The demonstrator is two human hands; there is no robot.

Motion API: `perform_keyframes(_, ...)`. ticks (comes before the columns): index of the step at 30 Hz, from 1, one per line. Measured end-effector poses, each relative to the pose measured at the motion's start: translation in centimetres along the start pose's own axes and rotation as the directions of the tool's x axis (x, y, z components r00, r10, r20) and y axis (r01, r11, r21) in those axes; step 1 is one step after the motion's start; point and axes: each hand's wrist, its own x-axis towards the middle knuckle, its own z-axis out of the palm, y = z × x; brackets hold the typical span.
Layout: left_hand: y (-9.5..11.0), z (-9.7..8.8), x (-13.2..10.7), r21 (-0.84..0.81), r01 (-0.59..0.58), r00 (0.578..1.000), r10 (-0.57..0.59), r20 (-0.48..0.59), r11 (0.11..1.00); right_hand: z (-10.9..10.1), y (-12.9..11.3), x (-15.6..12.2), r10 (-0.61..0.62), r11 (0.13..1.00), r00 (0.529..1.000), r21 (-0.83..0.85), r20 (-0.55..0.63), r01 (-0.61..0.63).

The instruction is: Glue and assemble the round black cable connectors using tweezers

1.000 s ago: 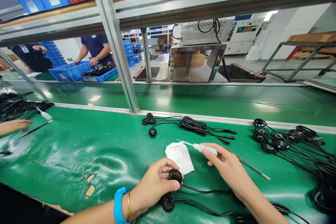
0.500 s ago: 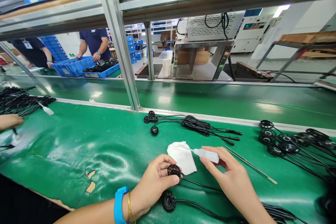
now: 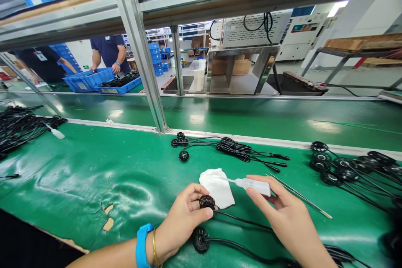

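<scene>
My left hand (image 3: 185, 211) grips a round black cabled part (image 3: 207, 202) between thumb and fingers, its black cable running right. In my right hand (image 3: 282, 209) is a small translucent squeeze bottle (image 3: 257, 186), held on its side with the thin nozzle pointing left. That nozzle lies over a white cloth (image 3: 216, 184) on the green bench, apart from the black part. Just below my left hand rests a second round black part (image 3: 201, 240) with a thick cable. Behind my right hand lie metal tweezers (image 3: 309, 203).
Bundled cables (image 3: 234, 149) with round black ends lie near the bench's back edge. More cabled parts (image 3: 333, 169) are at right, and a cable heap (image 3: 21, 127) with another bottle (image 3: 57, 133) at left. A metal post (image 3: 138, 50) rises ahead. Two people stand behind blue bins (image 3: 89, 79).
My right hand and the bottle have shifted slightly right, away from the black part. My left hand keeps its grip. Another person's hand at the far left has left the view.
</scene>
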Motion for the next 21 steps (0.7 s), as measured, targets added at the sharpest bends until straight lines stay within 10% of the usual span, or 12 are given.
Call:
perform_keyframes(5,0.0,0.1,-0.2,-0.016,-0.009,1.000,0.009,-0.002,1.000,-1.3,0.2,0.3,0.170,0.983,0.983,0.049,0.070,-0.174)
perform_keyframes(21,-0.1,0.2,-0.1,-0.071,-0.025,1.000,0.026,0.015,0.997,-1.9,-0.4,0.3,0.054,0.998,0.974,0.011,0.222,-0.058)
